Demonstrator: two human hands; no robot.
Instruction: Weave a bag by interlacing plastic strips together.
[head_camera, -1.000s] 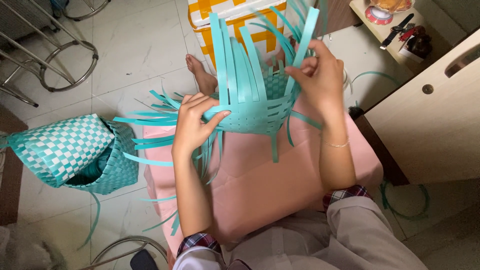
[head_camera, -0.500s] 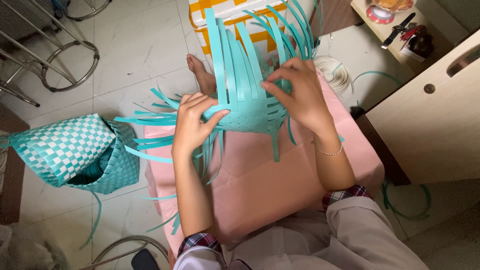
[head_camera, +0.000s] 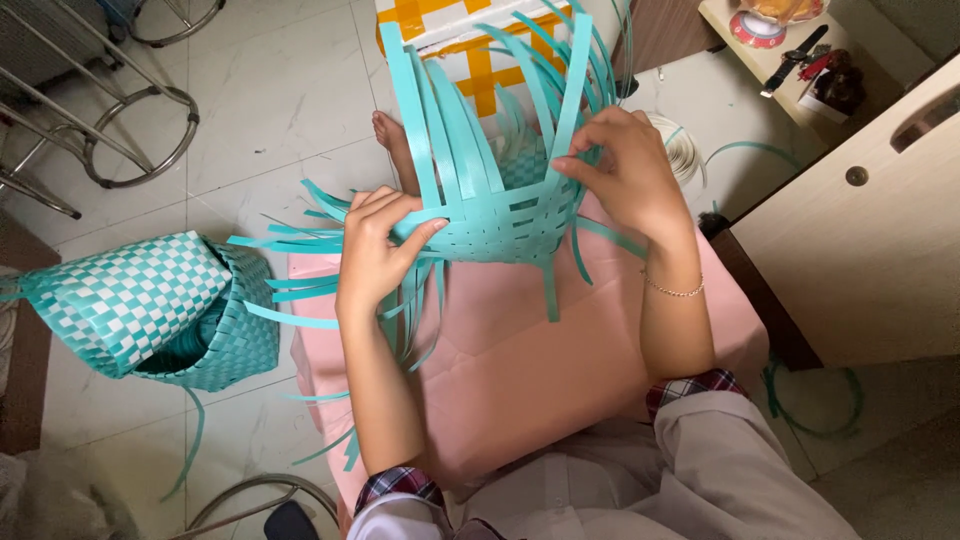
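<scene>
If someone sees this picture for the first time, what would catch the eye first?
First, the half-woven teal basket at the centre, its loose strips fanning upward, held over a pink board on the lap. The left hand grips its left side, and the right hand pinches a strip at its right edge. Next, the finished teal-and-white checked basket lying on the floor at left.

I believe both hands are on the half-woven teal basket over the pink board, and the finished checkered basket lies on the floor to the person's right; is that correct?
Not quite: the head view shows the finished checkered basket on the floor to the person's left, not right. The rest holds: the left hand and right hand are both on the half-woven teal basket over the pink board.
</scene>
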